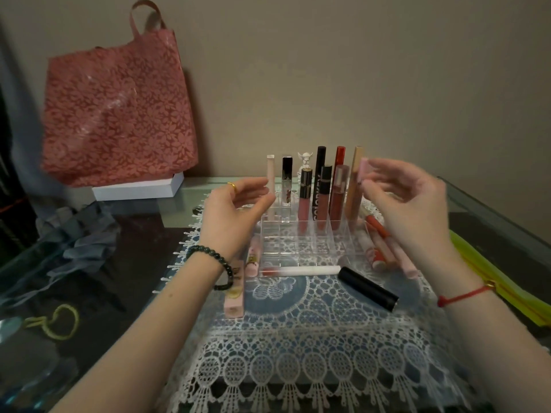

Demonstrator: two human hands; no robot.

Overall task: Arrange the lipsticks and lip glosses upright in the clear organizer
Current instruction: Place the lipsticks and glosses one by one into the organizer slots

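Now pinching a small pale-pink tube in the right grip, thumb and fingertips closing on it above the right end of the clear organizer, just beside a tall tan tube, though blurring a little at the contact. Hovering with the left grip near the organizer's left end, fingers loosely curled, apart and clamping nothing. Standing upright in the rear square cells of that see-through plastic rack: a slim pale tube, a black-capped clear gloss, a pink gloss, a black tube, a red-capped tube, a rose gloss and the tan one. Showing only lace through the front cells. Lying flat on the white lace mat: a white-and-red gloss touching the organizer's front edge, a matte black lipstick, pink tubes at left and orange-red tubes at right. Leaning against the wall at the glass worktop's far left, a red floral bag.
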